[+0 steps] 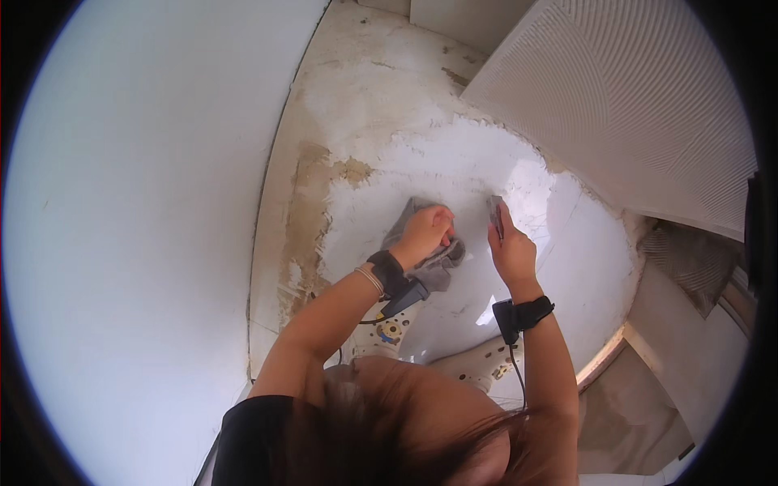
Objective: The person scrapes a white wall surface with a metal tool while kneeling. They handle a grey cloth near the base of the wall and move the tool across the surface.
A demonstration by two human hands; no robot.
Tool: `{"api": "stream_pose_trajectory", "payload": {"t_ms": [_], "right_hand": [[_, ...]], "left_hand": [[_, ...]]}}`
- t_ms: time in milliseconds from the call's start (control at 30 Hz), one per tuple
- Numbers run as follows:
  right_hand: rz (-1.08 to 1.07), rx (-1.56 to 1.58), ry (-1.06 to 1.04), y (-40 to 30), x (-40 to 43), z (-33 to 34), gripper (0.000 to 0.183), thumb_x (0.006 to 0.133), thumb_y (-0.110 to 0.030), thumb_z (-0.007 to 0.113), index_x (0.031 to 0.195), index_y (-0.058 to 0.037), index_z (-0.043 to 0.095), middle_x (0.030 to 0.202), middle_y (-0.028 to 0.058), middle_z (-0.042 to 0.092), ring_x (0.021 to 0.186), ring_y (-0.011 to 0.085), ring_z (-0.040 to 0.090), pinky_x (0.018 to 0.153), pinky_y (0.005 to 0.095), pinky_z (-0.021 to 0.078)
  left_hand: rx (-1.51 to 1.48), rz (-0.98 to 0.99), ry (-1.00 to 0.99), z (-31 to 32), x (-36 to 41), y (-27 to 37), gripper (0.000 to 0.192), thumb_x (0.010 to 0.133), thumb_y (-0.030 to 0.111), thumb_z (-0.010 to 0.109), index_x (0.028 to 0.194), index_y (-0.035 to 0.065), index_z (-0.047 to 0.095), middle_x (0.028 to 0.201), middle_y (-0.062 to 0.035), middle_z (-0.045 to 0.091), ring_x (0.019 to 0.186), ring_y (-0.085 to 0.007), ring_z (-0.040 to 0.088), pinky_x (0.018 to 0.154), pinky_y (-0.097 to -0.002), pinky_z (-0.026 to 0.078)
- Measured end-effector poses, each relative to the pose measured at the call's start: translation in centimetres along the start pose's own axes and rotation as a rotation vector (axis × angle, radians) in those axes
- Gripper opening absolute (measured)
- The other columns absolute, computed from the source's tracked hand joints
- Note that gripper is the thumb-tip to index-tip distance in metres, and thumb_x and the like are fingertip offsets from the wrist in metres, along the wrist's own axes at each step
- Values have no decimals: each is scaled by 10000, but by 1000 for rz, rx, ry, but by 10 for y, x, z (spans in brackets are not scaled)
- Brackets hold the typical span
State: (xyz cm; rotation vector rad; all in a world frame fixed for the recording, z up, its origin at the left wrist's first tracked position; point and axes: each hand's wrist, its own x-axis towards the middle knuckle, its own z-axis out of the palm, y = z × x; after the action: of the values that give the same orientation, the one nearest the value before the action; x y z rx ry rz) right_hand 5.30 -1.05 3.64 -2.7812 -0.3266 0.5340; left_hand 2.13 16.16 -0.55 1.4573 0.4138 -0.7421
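My left hand is closed on a crumpled grey cloth, which lies on the white floor. To its right, my right hand grips a small flat tool, perhaps a scraper, whose outer end points away from me near the floor. The fingers hide much of this tool, so its exact kind cannot be told. Both wrists wear black straps with small devices and cables.
White clogs are on my feet close below the hands. A smooth white panel rises at the left. Ridged, comb-marked tile backs or boards lean at the right. Brown patches mark the floor.
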Motion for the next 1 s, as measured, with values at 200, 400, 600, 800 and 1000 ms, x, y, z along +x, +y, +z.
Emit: {"api": "stream_pose_trajectory", "payload": {"t_ms": [200,400,600,800,1000], "right_hand": [[-169,-41,-13,-38,-9,32,460,749,-188,504,1178,-84,374,556,87,521,425,239,513,399,326,410],[-176,-46,2,-71,-2,42,460,752,-189,488,1190,-118,367,557,78,516,416,231,511,399,325,416],[-191,-136,26,-93,50,46,444,759,-207,468,1184,-116,372,548,81,530,432,237,520,420,340,424],[-176,-185,-183,-98,18,44,457,753,-221,475,1184,-111,368,545,91,543,457,236,536,420,343,423],[-242,-109,-26,-114,49,50,479,751,-235,471,1190,-87,349,518,86,536,422,245,525,402,349,414]], "left_hand": [[-241,11,11,9,3,-11,302,823,230,370,887,-32,506,785,-105,569,705,-172,547,630,-261,438],[191,125,534,-6,-17,-25,222,786,192,444,782,-14,527,713,-160,573,647,-264,567,598,-323,433],[92,148,524,-45,-36,-29,152,789,42,403,881,-46,486,740,-108,571,598,-145,562,535,-235,463],[-242,81,465,-60,-40,-23,143,789,98,452,837,-19,518,702,-77,562,591,-136,546,519,-258,446],[-766,-31,97,-42,-14,-8,316,839,277,405,921,-15,495,851,-74,540,791,-129,515,732,-269,415]]}}
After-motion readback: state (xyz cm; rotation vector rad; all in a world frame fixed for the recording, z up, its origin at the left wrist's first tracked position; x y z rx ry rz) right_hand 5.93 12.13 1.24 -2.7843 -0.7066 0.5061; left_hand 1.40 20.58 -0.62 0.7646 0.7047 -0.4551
